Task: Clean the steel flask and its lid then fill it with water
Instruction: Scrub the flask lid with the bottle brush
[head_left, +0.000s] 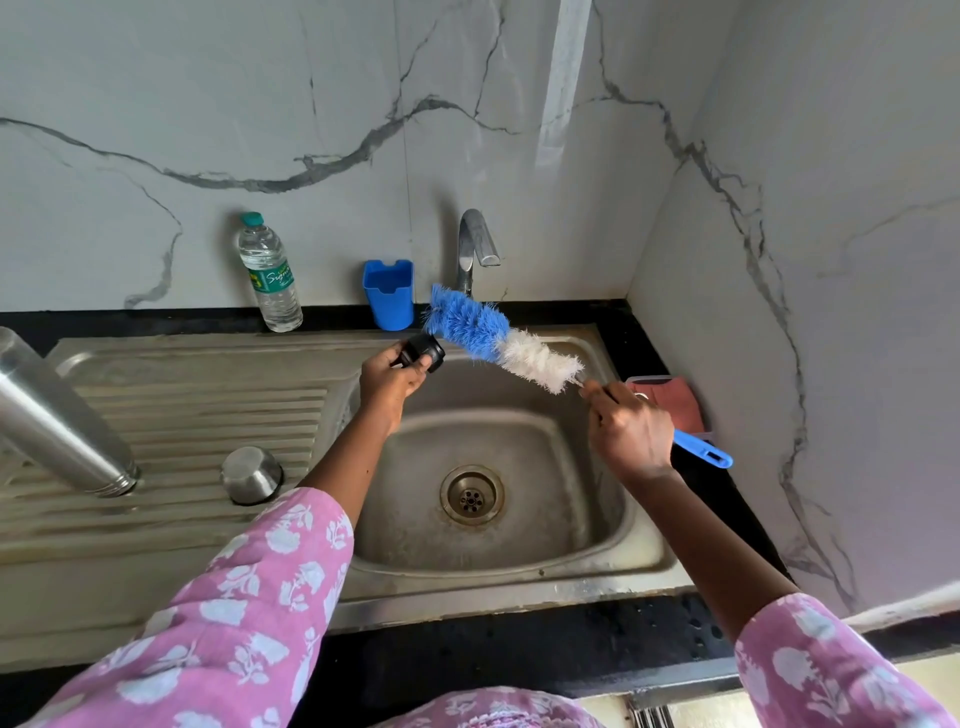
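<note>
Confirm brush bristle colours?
Head view: brush bristles are blue toward the tip and white nearer the blue handle.

a home kitchen: steel sink (613, 525) with drainboard, tap (475, 244), marble-look wall tiles (208, 104), black counter (519, 654).
</note>
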